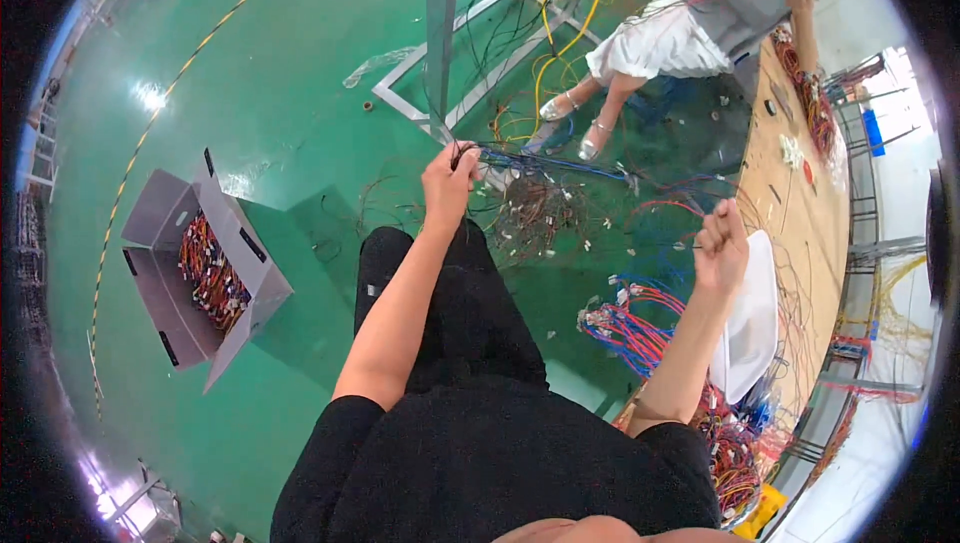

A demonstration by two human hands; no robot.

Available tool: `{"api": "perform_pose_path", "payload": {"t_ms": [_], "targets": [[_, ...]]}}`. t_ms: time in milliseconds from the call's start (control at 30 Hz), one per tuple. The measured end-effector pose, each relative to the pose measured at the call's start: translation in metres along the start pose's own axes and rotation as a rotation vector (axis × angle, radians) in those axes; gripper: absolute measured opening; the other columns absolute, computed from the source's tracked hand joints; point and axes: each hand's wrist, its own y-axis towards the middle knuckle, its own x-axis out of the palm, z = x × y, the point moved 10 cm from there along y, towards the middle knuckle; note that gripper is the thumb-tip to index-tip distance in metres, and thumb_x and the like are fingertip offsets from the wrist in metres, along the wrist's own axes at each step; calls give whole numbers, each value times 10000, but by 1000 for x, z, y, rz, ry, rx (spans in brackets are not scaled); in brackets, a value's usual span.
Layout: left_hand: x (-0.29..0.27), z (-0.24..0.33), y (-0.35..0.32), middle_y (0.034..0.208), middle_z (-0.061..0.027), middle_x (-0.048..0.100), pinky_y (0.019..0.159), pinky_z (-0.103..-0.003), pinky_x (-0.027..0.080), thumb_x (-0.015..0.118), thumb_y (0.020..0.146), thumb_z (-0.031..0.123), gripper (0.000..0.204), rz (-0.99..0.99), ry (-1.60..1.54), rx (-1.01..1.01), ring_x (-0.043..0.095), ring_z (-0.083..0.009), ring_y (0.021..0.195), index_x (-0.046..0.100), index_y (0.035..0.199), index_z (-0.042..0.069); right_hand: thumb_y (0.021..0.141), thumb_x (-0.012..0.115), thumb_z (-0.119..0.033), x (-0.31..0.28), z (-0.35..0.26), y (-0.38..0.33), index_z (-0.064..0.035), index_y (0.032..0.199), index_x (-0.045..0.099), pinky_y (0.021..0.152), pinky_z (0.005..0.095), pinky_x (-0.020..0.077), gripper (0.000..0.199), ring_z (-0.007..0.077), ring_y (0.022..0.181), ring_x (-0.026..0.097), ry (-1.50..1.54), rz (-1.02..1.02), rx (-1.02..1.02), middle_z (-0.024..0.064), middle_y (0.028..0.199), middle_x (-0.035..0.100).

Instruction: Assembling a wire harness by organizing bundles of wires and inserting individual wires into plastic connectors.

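Two bare hands in view, set well apart in front of a seated wearer.

Step (judged): sorting or drawing out single wires from a bundle; the left side appears to anchor, the right to work the loose ends. Next move (judged): calls for a steady left grip and a light right pinch, with slack kept clear of neighbouring strands. Snagging looks the chief risk.

Left hand [448,185]: fingers bent and clenched around dark wires [461,154], close by the metal post [441,53]; contact with the post not resolvable. Blue wires [565,161] run right from just beside this hand; whether they join the held strands is unclear.

Right hand [722,251]: raised near the white tub [750,328], fingers curled inward. A thin red wire [672,205] passes close to them. Too fine to tell whether the fingers grasp a strand or are only loosely bent.

Location of work: dark wires at the left grip, above the floor [290,113]. Brown wires [545,211] lie tangled beyond the knees; red-and-blue wires [640,321] sit nearer, left of the tub. Carton [168,298] at far left holds more wires. Bench [772,168] along the right; a co-worker [735,18] sits beside its far end.
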Motion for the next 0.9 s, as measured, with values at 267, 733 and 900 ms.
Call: {"api": "perform_pose_path", "payload": {"t_ms": [267, 733, 900], "targets": [[-60, -56, 33, 719, -10, 558, 475, -220, 357, 610, 879, 190, 235, 183, -279, -311, 477, -69, 559, 564, 1058, 46, 918, 525, -154, -17, -46, -17, -5, 822, 553, 409, 215, 175, 179, 43, 470, 216, -40, 74, -258, -60, 563, 251], [159, 78, -103, 944, -168, 663, 757, -332, 513, 716, 777, 266, 482, -500, 271, 218, 659, -235, 845, 494, 1116, 6, 945, 504, -172, 78, 25, -48, 30, 836, 572, 395, 198, 135, 239, 7, 444, 192, -378, -254, 43, -92, 541, 250], [189, 49, -103, 843, -151, 667, 673, -316, 510, 671, 815, 167, 340, -581, 164, 40, 652, -205, 725, 519, 1062, -10, 922, 523, -165, 73, 17, -66, 12, 772, 574, 407, 195, 147, 238, 12, 444, 206, -387, -213, 40, -93, 534, 261]]}}
